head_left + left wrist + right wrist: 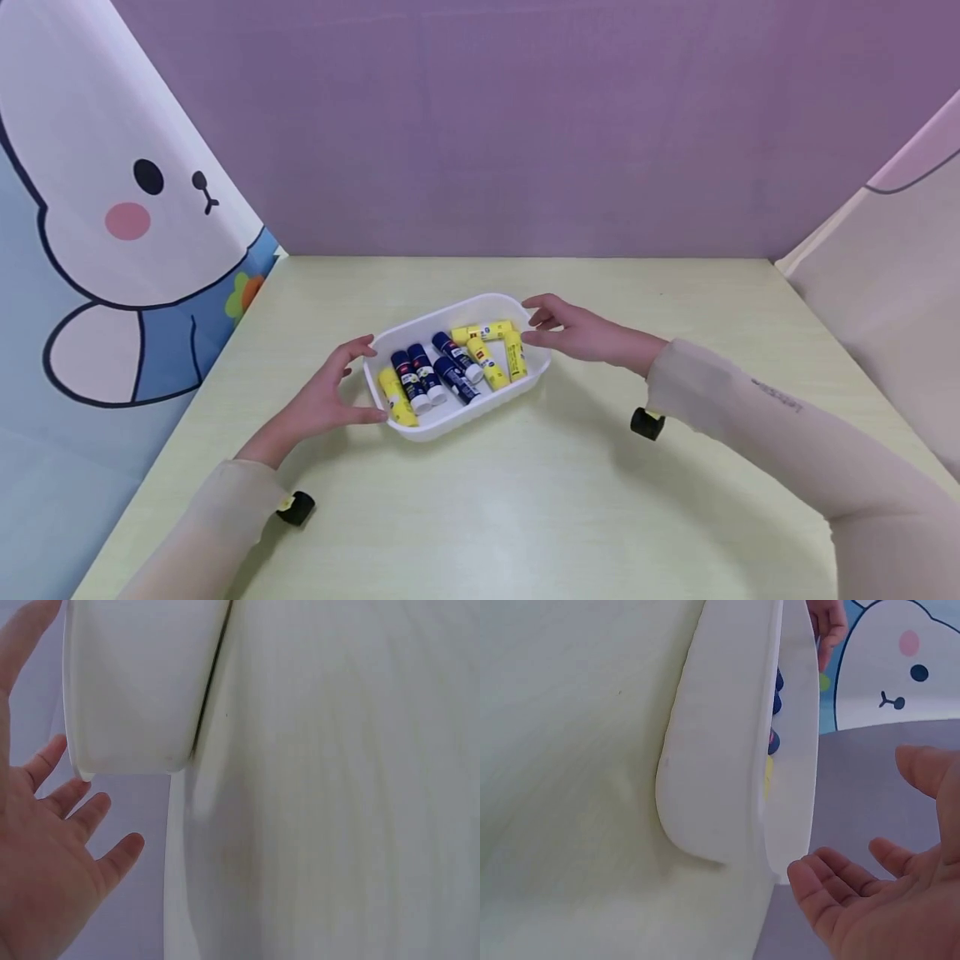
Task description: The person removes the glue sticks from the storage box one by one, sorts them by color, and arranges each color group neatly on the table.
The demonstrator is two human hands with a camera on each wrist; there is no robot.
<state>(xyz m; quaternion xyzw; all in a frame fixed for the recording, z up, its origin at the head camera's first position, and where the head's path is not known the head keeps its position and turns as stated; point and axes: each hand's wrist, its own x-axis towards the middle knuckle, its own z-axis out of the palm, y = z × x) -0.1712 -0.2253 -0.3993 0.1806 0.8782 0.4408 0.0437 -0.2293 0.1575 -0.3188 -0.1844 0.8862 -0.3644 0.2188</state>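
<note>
A white plastic tray (432, 430) sits slantwise on the table, holding several glue sticks. Some are navy with white ends, such as the navy glue stick (426, 372); others are yellow, such as the yellow glue stick (487, 363). At the tray's left end my left hand (326, 400) spreads thumb and fingers, its tips at the rim. My right hand (573, 331) is at the opposite end, fingers extended and tips at or just beside the rim. In the right wrist view, the right hand (900, 892) has its fingertips near the tray's corner, with nothing in the palm.
The light wood-look table (480, 517) stretches around the tray. A purple backdrop (525, 125) stands behind it, and a rabbit-printed cloth (97, 167) hangs at the left. Small black devices (647, 423) are fixed at both wrists.
</note>
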